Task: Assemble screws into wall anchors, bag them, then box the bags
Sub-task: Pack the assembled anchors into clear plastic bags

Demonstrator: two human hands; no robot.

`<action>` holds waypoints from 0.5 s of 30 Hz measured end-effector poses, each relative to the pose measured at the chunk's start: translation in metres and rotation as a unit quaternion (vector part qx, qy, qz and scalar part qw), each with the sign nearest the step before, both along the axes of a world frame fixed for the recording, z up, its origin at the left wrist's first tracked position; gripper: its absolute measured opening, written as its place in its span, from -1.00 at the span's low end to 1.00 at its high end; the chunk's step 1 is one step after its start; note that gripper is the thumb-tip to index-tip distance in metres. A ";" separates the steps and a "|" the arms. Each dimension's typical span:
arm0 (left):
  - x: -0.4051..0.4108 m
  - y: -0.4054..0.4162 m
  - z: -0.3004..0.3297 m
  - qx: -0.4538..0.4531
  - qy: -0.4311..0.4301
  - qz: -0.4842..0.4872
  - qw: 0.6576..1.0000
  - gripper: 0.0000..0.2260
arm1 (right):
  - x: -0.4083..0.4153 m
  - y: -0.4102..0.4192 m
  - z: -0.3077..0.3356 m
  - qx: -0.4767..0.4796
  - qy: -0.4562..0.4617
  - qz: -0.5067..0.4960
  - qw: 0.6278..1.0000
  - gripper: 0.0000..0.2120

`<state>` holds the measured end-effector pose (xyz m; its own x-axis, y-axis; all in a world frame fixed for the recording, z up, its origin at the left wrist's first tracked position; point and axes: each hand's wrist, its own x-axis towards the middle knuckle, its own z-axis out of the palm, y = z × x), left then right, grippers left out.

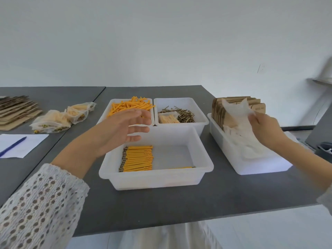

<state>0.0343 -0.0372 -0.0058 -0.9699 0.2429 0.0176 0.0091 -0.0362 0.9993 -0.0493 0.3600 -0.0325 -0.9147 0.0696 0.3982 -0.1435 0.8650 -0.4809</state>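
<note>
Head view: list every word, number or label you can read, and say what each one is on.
Nothing here reads for certain.
Cardboard boxes in the right bin: dark print on the frontmost flap, too blurred to read.
Filled bags on the left: dark and yellow specks low down, too small to tell whether they are print.
Paper under the pen: no writing shows.

**Yellow, brass and white on dark grey**

The anchors [130, 106] in the upper-centre tray are orange-yellow; the screws [181, 114] beside them are dull brass. All trays [156, 178] are translucent white on a dark grey table [179, 209]. At lower left, a white lace sleeve [39, 207] has an openwork hole pattern. At left lie brown cardboard [16, 110] and a blue pen [12, 147].
</note>
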 end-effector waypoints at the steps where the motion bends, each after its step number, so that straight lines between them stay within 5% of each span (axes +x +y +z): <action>1: 0.002 -0.001 0.002 0.001 -0.002 0.008 1.000 -0.72 | 0.000 0.000 0.009 0.014 0.037 -0.001 0.999 -0.67; 3: 0.003 -0.002 0.004 0.003 -0.011 0.026 1.000 -0.73 | 0.005 -0.008 0.022 0.084 0.142 0.009 0.986 -0.72; 7: 0.001 0.005 0.003 0.028 -0.065 0.035 0.997 -0.58 | 0.037 -0.052 0.032 0.224 0.301 0.152 0.914 -0.43; 12: 0.000 0.022 0.000 0.001 -0.146 -0.047 0.988 -0.32 | 0.065 -0.108 0.000 0.299 0.388 0.268 0.830 -0.45; 15: 0.005 0.038 -0.008 -0.020 -0.128 -0.093 0.987 -0.52 | 0.072 -0.128 -0.024 0.288 0.380 0.306 0.824 -0.48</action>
